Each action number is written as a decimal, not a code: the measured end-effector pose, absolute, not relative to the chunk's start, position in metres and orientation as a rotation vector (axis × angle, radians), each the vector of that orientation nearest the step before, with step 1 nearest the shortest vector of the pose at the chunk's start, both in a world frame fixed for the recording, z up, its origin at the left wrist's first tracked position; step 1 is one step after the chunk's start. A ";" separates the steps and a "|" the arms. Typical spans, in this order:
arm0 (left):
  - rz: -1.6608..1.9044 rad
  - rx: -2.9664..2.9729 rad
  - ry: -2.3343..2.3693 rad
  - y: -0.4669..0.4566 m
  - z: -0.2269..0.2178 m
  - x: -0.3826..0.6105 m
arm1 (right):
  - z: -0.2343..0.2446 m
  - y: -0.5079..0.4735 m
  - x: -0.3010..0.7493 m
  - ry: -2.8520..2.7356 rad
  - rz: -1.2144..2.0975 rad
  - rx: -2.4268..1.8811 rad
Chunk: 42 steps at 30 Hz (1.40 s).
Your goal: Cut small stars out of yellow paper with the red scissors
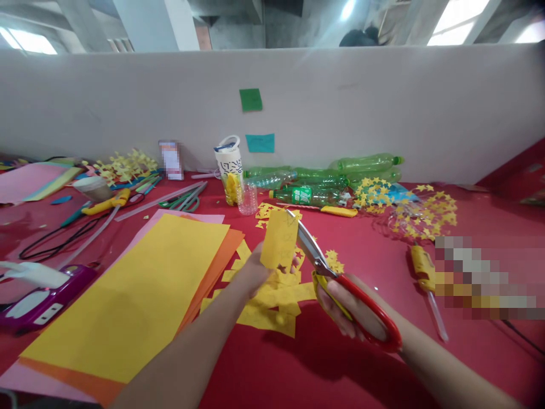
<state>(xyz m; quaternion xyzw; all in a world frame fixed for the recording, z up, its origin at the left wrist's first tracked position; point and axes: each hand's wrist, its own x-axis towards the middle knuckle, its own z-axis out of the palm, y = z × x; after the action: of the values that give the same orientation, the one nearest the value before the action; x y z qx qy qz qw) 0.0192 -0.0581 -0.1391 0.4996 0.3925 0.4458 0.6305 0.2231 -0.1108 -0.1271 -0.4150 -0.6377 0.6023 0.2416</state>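
My left hand (256, 271) is closed on a yellow paper strip (277, 241), held upright, with star outlines drawn on it; most of its fingers are behind the strip. My right hand (347, 309) grips scissors (374, 318) with red and yellow handles. Their blades point up and left, the tips at the strip's upper right edge. Below my hands lies a loose pile of yellow paper strips (268, 318) on the red table. Small cut-out yellow stars (334, 261) rest just beyond my right hand.
Left of my arm lies a stack of yellow, orange and pink sheets (140, 284). Green plastic bottles (306, 196) line the back by a white tumbler (229, 162). Star bunches (426, 213) and a yellow glue gun (423, 270) lie right; a purple device (46, 301) sits left.
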 end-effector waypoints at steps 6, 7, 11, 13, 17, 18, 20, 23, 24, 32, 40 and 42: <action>1.018 1.513 0.841 -0.074 -0.131 0.019 | -0.126 -0.111 0.219 -1.694 1.567 -1.363; 1.052 1.526 0.851 -0.075 -0.129 0.018 | -0.124 -0.112 0.217 -1.682 1.553 -1.415; 1.199 1.420 0.945 -0.074 -0.128 0.016 | -0.118 -0.111 0.212 -1.686 1.479 -1.507; 1.258 1.332 1.000 -0.073 -0.129 0.018 | -0.119 -0.111 0.210 -1.709 1.473 -1.488; 1.286 1.250 1.129 -0.070 -0.130 0.021 | -0.122 -0.111 0.208 -1.749 1.504 -1.436; 1.313 1.236 1.136 -0.068 -0.131 0.021 | -0.123 -0.111 0.207 -1.749 1.509 -1.432; 1.390 1.199 1.127 -0.066 -0.132 0.020 | -0.124 -0.111 0.206 -1.748 1.520 -1.422; 1.491 1.124 1.093 -0.064 -0.133 0.020 | -0.123 -0.112 0.205 -1.752 1.512 -1.432; 1.518 1.101 1.077 -0.063 -0.133 0.019 | -0.123 -0.112 0.204 -1.749 1.518 -1.444; 1.531 1.037 0.933 -0.061 -0.123 0.016 | -0.119 -0.114 0.210 -1.816 1.565 -1.460; 1.401 1.144 0.928 -0.057 -0.118 0.005 | -0.116 -0.112 0.214 -1.834 1.551 -1.449; 1.364 1.181 0.928 -0.057 -0.117 0.003 | -0.115 -0.113 0.214 -1.823 1.538 -1.437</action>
<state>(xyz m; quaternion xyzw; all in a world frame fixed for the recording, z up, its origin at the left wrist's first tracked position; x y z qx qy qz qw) 0.0027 -0.0571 -0.1167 0.4944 0.3884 0.5707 0.5281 0.2137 -0.1125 -0.1147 -0.5079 -0.6443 0.5435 0.1776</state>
